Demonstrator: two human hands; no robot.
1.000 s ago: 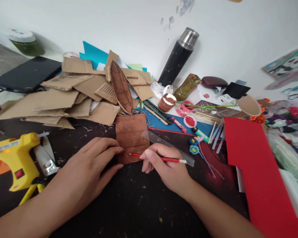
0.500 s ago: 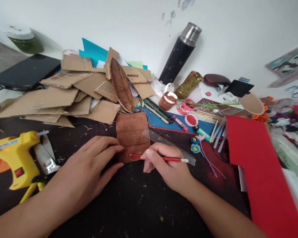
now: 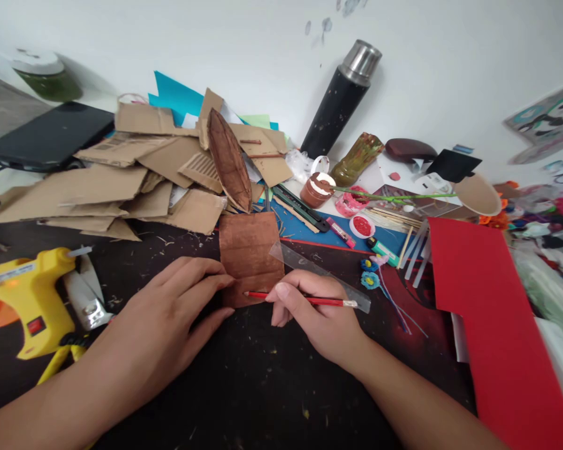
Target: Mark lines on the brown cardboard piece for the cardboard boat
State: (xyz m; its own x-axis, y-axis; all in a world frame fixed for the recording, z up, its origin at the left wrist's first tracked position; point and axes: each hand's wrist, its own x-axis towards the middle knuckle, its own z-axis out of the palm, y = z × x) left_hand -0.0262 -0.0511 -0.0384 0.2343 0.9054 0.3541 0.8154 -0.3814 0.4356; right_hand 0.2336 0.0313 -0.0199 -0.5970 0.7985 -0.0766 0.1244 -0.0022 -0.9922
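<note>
A brown painted cardboard rectangle (image 3: 249, 250) lies on the dark table. My left hand (image 3: 169, 319) rests flat beside it, fingers spread, fingertips touching its lower left edge. My right hand (image 3: 316, 312) is closed round a red pencil (image 3: 300, 299) held sideways, its tip pointing left onto the rectangle's lower edge. A clear plastic ruler (image 3: 321, 272) lies slanted under the right hand, one end over the rectangle's right side.
A yellow glue gun (image 3: 28, 300) stands at the left. Cardboard scraps (image 3: 122, 187) with a brown boat-shaped piece (image 3: 229, 159) are piled behind. A black flask (image 3: 340, 100), paint pots (image 3: 316, 190), a cutter (image 3: 303, 209) and red card (image 3: 492, 312) fill the right.
Both hands hold still with the pencil on the rectangle. Only the camera shifted slightly.
</note>
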